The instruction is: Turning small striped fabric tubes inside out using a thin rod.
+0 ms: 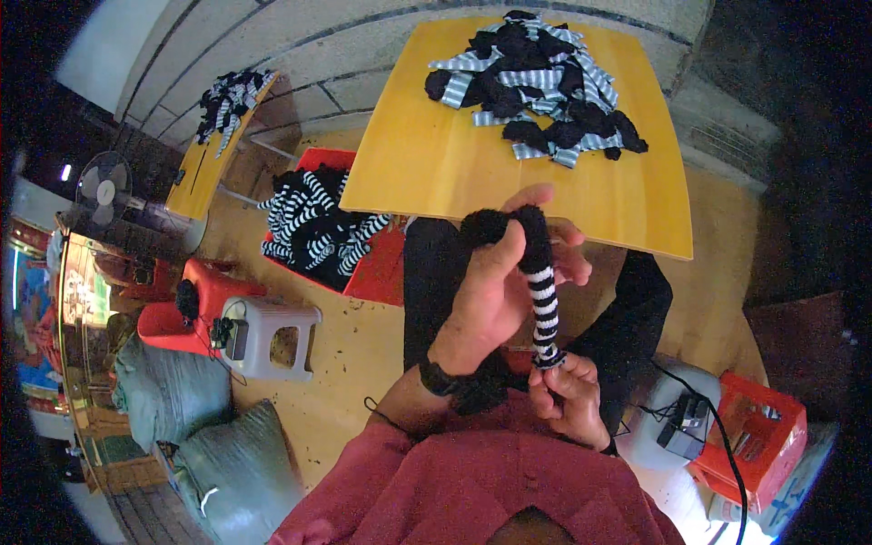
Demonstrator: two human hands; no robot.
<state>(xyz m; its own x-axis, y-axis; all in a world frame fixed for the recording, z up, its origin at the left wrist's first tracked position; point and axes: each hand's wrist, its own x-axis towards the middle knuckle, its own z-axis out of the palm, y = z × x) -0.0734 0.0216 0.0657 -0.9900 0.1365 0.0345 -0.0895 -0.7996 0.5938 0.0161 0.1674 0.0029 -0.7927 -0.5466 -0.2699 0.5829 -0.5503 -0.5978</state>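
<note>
A knitted tube with black and white stripes hangs between my hands in front of my body, near the table's front edge. Its upper part is plain fuzzy black and bends over to the left. My left hand is closed around this black part, thumb across it and fingers behind. At the lower, striped end, my right hand pinches the cuff between thumb and fingers. Beyond my hands, a heap of black and grey-white striped knitted pieces lies on the far part of the yellow table.
Left of the table stands a red crate filled with striped knitted tubes. Grey and red stools, stuffed sacks and a fan are farther left. A black cable runs past a red stool at right.
</note>
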